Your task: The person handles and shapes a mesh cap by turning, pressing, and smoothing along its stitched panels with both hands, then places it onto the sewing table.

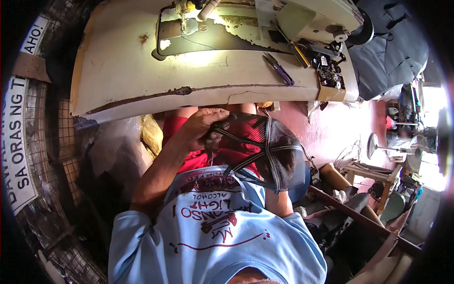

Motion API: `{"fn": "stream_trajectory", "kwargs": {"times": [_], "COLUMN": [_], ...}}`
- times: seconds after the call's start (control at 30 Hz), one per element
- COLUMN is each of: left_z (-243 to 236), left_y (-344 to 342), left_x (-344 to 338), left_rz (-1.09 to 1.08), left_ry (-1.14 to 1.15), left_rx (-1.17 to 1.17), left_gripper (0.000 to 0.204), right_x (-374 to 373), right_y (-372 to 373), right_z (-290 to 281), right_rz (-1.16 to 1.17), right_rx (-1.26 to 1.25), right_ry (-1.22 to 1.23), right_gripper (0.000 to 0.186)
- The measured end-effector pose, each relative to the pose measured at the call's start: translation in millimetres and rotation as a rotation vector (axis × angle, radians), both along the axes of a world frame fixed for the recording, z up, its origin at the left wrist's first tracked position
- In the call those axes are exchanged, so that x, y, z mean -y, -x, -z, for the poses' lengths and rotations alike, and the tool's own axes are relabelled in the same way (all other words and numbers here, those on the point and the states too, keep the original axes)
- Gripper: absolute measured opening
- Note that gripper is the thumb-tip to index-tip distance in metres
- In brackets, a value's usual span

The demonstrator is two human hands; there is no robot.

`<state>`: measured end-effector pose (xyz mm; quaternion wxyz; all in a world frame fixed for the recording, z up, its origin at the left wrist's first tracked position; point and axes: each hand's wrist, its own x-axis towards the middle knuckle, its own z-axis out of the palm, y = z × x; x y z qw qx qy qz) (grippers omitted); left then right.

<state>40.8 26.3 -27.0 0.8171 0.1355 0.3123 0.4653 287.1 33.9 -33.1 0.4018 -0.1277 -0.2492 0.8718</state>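
A black mesh cap (283,158), with striped tape along its seams, is spread above my lap, in front of my red shorts (187,158). My left hand (205,124) is closed on its left edge, fingers and thumb pinched together at the mesh. My right forearm (279,203) reaches up under the cap's right side. The cap covers my right hand, so its fingers do not show. A rounded blue piece (301,188) shows beside the cap's lower right; whether it belongs to the cap I cannot tell.
Ahead stands a worn sewing table (118,71) with a lit sewing machine (189,23). Thread snips (279,69), a yellow-handled tool (300,54) and a box of small metal parts (332,84) lie at its right. A wire grille (66,137) borders the left; a fan (373,146) stands far right.
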Motion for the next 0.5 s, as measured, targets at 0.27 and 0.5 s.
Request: {"fn": "stream_trajectory", "kwargs": {"times": [0.27,0.5], "left_z": [-44.7,-41.7], "left_y": [-23.4,-59.7], "left_x": [29.6,17.2], "left_rz": [-0.069,-0.319], "left_ry": [-0.635,-0.886], "left_rx": [-1.079,-0.844], "left_gripper": [0.059,0.09], "right_x": [-7.1,2.4], "right_y": [10.4,8.2], "right_z": [-9.1,26.9], "right_rz": [0.008,0.219], "right_rx": [-0.471,0.526], "right_ry": [0.233,-0.257], "right_gripper": [0.048,0.045]}}
